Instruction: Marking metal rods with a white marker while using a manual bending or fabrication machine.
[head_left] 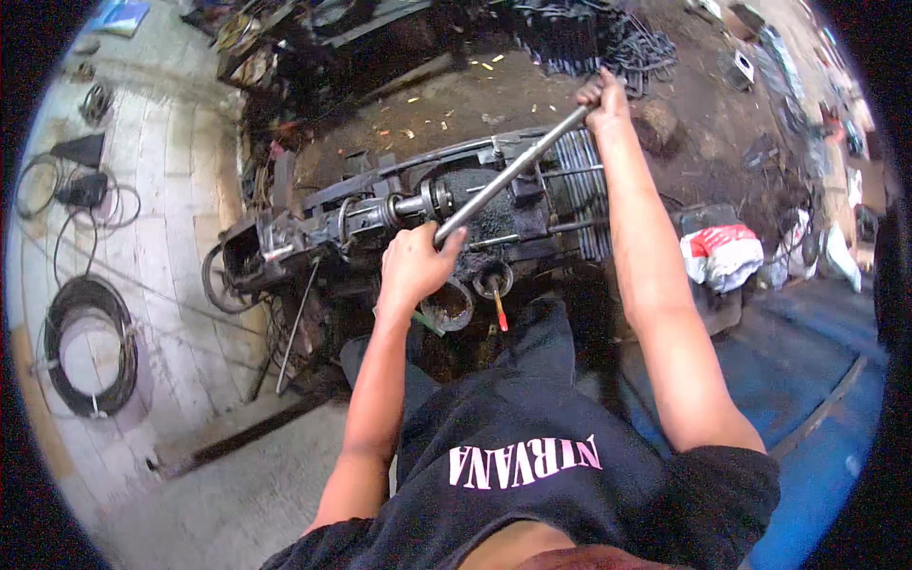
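Metal workshop, greasy machine (427, 204), coiled cables (90, 347), scrap heaps (589, 43), dirt floor (456, 104)

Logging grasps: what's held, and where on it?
Both hands grip one steel bar: left hand at its lower end, right hand at its upper end.

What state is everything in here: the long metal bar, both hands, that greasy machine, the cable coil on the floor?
Long metal bar: tilted, gripped at both ends.
Left hand: closed around the bar's lower end.
Right hand: closed around the bar's upper end.
Greasy machine: lying on the ground, dirty.
Black cable coil: coiled, flat on the floor.
Red-handled tool: standing in a round opening.
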The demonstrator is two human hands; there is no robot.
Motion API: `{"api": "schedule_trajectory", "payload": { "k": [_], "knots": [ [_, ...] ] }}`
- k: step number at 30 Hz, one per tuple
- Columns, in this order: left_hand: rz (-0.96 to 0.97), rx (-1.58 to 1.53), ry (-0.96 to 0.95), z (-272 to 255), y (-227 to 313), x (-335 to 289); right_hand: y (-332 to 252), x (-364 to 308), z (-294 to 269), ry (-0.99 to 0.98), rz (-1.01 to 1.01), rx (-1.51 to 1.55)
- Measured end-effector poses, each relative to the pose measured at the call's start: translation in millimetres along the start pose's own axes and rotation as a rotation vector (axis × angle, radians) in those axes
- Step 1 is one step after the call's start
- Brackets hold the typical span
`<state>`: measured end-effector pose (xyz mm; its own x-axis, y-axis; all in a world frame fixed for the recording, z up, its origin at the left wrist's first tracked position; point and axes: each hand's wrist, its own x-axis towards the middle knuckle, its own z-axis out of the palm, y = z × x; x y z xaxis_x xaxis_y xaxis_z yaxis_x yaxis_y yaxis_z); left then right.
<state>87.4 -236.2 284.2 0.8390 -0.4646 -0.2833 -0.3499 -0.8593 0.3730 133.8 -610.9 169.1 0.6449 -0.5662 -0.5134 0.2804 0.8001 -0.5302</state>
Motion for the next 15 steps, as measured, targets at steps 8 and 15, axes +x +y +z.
{"api": "schedule_trajectory", "payload": {
  "k": [8, 15],
  "knots": [
    [-0.156, 0.071, 0.271, 24, 6, -14, 7, 24, 3, 0.015, 0.001, -0.125],
    [-0.267, 0.006, 0.138, 34, 28, -36, 18, 34, 32, 0.117, 0.071, -0.228]
  ]
}}
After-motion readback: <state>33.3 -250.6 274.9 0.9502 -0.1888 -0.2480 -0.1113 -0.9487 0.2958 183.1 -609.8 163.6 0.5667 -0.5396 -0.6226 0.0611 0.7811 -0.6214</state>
